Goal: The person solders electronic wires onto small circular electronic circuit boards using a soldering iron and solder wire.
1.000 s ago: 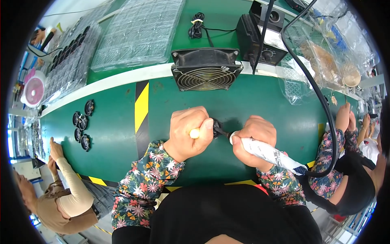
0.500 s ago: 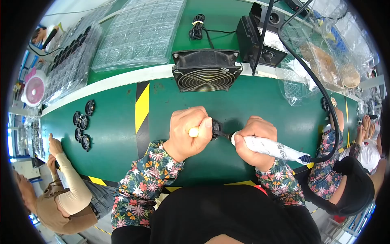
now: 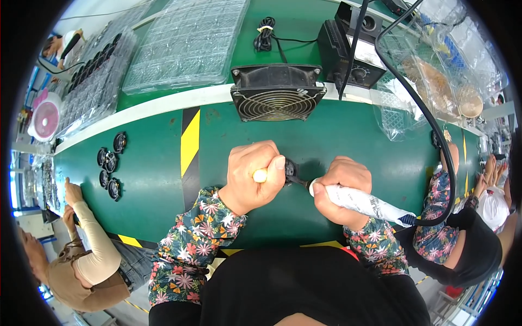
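Observation:
My left hand (image 3: 253, 176) is closed in a fist at the middle of the bench. Out of it pokes the pale yellow rounded end (image 3: 260, 175) of a thing whose other parts are hidden by the fingers. A small round black part (image 3: 291, 170) lies beside that fist, partly covered by it. My right hand (image 3: 343, 190) grips a soldering iron (image 3: 361, 201) with a white-wrapped handle and a thick black cable. The iron's dark tip points left and meets the black part; the exact contact is too small to make out.
A black fan (image 3: 277, 95) with a wire guard stands ahead of my hands. Behind it to the right is a black control box (image 3: 353, 54) with a knob. Several black round parts (image 3: 111, 163) lie at left. Clear plastic trays (image 3: 185, 49) are stacked behind. Co-workers sit at both sides.
Both hands keep almost the same place and grip. The soldering iron has barely shifted, and the view has moved very slightly.

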